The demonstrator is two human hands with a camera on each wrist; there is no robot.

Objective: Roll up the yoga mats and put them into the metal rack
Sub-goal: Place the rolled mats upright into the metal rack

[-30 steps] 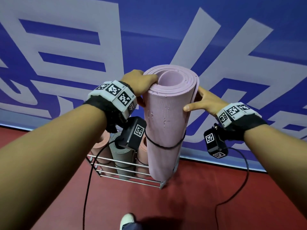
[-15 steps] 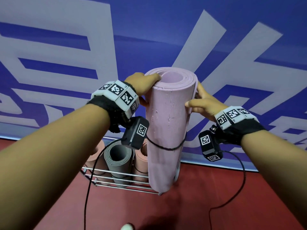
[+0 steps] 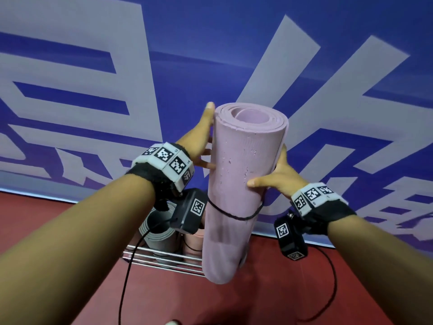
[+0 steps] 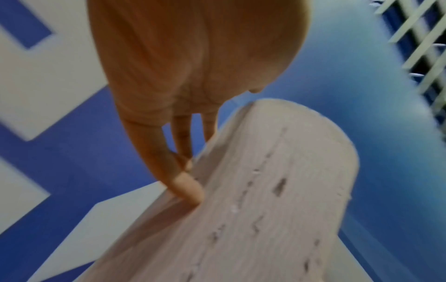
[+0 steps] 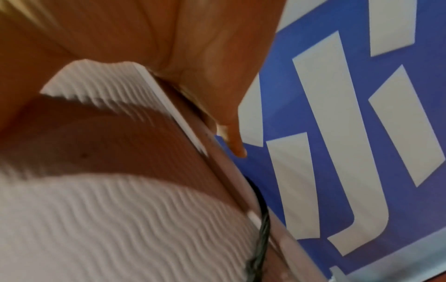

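Note:
A pink rolled yoga mat [image 3: 243, 165] stands upright between my hands, bound by a black band [image 3: 234, 215]. My left hand [image 3: 201, 141] lies flat against its left side near the top, with straight fingers [image 4: 185, 183] touching the mat [image 4: 277, 190]. My right hand [image 3: 276, 177] grips the mat's right side lower down, thumb across the front and fingers behind. The right wrist view shows the ribbed mat [image 5: 120, 219] under that hand [image 5: 205, 38]. The mat's lower end covers the right end of the metal rack [image 3: 164, 256]; I cannot tell whether it is inside.
A grey rolled mat [image 3: 159, 228] and a salmon one [image 3: 194, 240] stand in the rack. Behind it rises a blue wall banner [image 3: 210, 55] with large white shapes. The floor [image 3: 257, 301] is red. Black cables [image 3: 124, 277] hang from both wrists.
My left hand has let go of the mat's top rim and now lies flat on its side. My right hand has slid lower down the mat.

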